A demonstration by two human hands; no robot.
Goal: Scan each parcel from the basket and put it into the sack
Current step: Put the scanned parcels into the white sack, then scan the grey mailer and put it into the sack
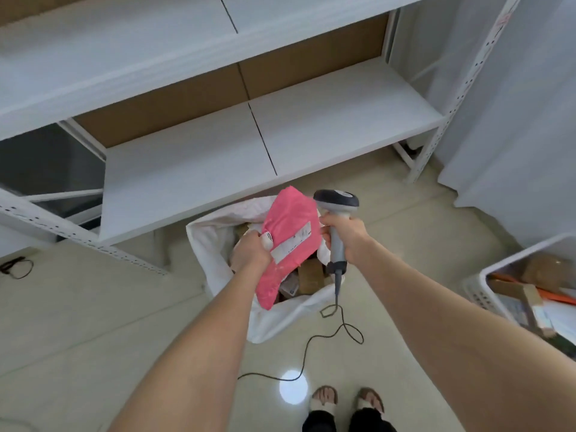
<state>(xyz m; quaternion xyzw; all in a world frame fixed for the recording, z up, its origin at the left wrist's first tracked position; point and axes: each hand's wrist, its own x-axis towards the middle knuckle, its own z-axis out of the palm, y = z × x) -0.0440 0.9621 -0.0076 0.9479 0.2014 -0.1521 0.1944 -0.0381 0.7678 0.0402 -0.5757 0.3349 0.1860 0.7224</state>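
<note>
My left hand (pixel 252 249) grips a pink soft parcel (pixel 288 226) with a white label, holding it above the open mouth of the white sack (pixel 212 244) on the floor. Brown boxes and other parcels (pixel 310 275) lie inside the sack. Just right of the parcel, my right hand (pixel 344 233) holds a grey handheld scanner (pixel 336 202) by its handle, head pointing left over the parcel's upper edge. The white basket (pixel 486 275) stands at the right edge with several parcels in it.
White metal shelving (pixel 265 141) runs across the back above the sack. The scanner's black cable (pixel 311 341) loops over the tiled floor in front of my feet (pixel 346 399). Another black cable (pixel 17 266) lies at the far left. A white curtain (pixel 514 120) hangs at the right.
</note>
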